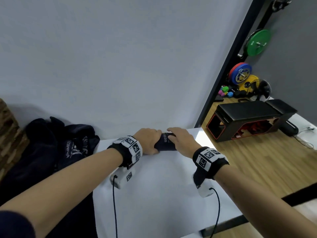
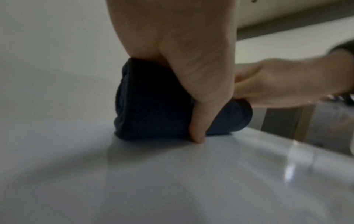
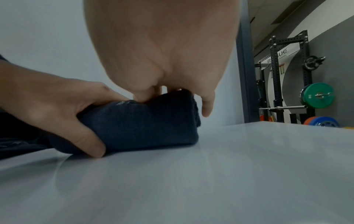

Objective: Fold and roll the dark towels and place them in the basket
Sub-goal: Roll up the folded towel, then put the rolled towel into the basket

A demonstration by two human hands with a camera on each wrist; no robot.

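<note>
At centre frame of the head view, a rolled dark towel [image 1: 166,142] lies near the far edge of the white table [image 1: 154,186], with both hands upon it. The left hand [image 1: 149,141] wraps the roll's left end, fingers curled over the top; the right hand [image 1: 182,140] lies over the right end, fingers arched across it. At left of frame a heap of further dark towels [image 1: 56,146] rests against the wall, unrolled, and a brown woven edge, possibly the basket [image 1: 8,131], shows at the far left margin. Weight plates [image 1: 258,42] and a black bench [image 1: 252,117] occupy the right of frame. From the left wrist view, the thumb runs down the near face of the roll to the table surface, the palm bearing on top, so this hand is closed round the cloth; the roll's spiral end shows at centre left. From the right wrist view, the right hand's fingertips [image 3: 149,95] press into the top of the roll at upper centre, little finger hanging free off the end; whether they curl behind it cannot be told. Assessment: the towel is soft, light and compressible, not fragile, and liable to unroll if released. It should be taken round the middle or at both ends, with the loose flap held down.
</note>
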